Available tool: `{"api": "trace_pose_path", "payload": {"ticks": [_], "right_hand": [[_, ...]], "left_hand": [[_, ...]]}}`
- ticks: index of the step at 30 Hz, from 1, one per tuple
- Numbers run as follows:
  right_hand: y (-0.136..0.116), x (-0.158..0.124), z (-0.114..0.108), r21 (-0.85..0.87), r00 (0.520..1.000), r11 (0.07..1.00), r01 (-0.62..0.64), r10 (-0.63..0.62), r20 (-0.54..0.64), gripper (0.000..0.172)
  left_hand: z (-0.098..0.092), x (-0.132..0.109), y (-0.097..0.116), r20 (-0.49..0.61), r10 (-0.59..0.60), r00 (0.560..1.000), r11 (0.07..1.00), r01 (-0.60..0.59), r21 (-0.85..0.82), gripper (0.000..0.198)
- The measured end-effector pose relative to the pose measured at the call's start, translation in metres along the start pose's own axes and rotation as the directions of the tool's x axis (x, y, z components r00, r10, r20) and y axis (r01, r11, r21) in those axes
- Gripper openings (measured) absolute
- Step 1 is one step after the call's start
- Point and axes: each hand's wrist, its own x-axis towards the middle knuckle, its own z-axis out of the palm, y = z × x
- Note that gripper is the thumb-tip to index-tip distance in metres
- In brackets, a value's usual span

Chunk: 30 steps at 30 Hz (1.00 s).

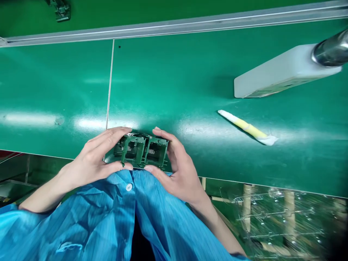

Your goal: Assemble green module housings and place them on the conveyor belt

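Note:
Two dark green plastic frames with square openings (144,150) sit side by side at the near edge of the green table, close to my blue jacket. My left hand (99,154) grips the left end, fingers along the far side and thumb on the near side. Around the right end my right hand (176,165) is closed in the same way. Small metal parts show inside the openings. Whether the two frames are joined, I cannot tell.
A white bottle (272,72) with a metallic top stands at the right. Nearer lies a rolled white-and-yellow strip (247,127). A metal rail (174,27) runs along the back, with a dark green part (62,11) beyond it. Clear plastic packaging (272,214) is below the table's right edge.

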Motion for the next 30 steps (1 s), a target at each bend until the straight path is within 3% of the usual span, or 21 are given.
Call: {"api": "trace_pose_path", "payload": {"ticks": [6,15,25,30], "right_hand": [[-0.010,-0.004,-0.004,-0.190,0.996,0.978,0.089,-0.083,0.040,0.063],[-0.014,0.000,-0.004,-0.254,0.991,0.958,0.131,-0.126,0.037,0.059],[-0.016,0.000,-0.005,-0.307,0.993,0.944,0.118,-0.105,0.059,0.056],[-0.014,-0.002,-0.007,-0.332,0.998,0.943,0.024,-0.002,0.067,0.061]], "left_hand": [[0.012,-0.012,-0.010,-0.079,0.001,0.997,0.983,-0.015,-0.182,0.081],[0.016,-0.015,-0.017,-0.118,-0.006,0.993,0.956,-0.029,-0.292,0.084],[0.017,-0.017,-0.017,-0.113,-0.033,0.993,0.942,-0.007,-0.335,0.084],[0.014,-0.018,-0.017,-0.098,-0.063,0.993,0.970,0.038,-0.239,0.081]]}}
